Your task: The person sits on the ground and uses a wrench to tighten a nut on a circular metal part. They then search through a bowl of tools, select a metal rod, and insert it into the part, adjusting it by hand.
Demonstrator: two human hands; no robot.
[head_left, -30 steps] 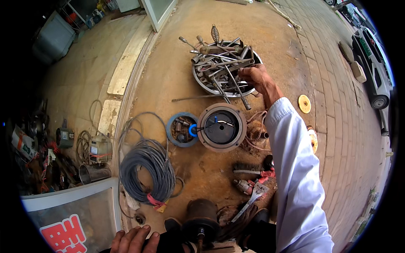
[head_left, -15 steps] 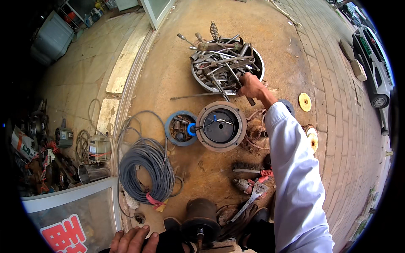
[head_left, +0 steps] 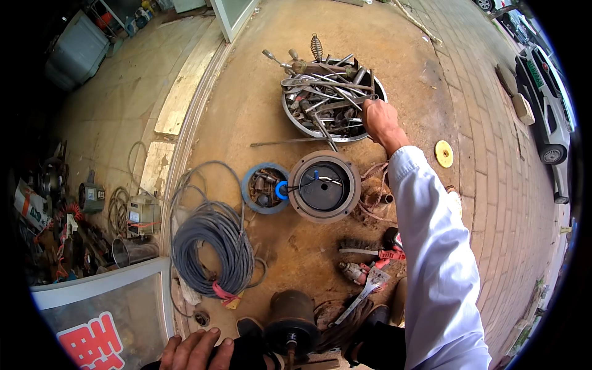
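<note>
My right hand [head_left: 383, 125] is at the right rim of a metal basin [head_left: 295, 123] heaped with tools. Its fingers are curled at the ring end of a wrench [head_left: 345, 105] lying across the heap; the palm side is hidden. Fingers apart and holding nothing, my left hand [head_left: 197, 350] rests on my dark-clothed left leg at the lower edge. Just nearer than the basin stands a round flanged metal housing [head_left: 298, 206] with a black inside and loose wires. Left of it, a blue-rimmed bowl [head_left: 248, 198] holds small metal parts, with a blue tape roll [head_left: 281, 190] at its edge.
A coil of grey cable [head_left: 213, 253] lies left of centre. Near my feet are a dark cylinder with a shaft [head_left: 292, 320], an adjustable wrench [head_left: 364, 296] and a red power tool [head_left: 357, 271]. A yellow disc [head_left: 443, 153] lies right, a glass door [head_left: 117, 308] left.
My right hand has moved slightly right and away from me, off the long bar to the wrench's end. The wrench has shifted slightly. My left hand has stayed put.
</note>
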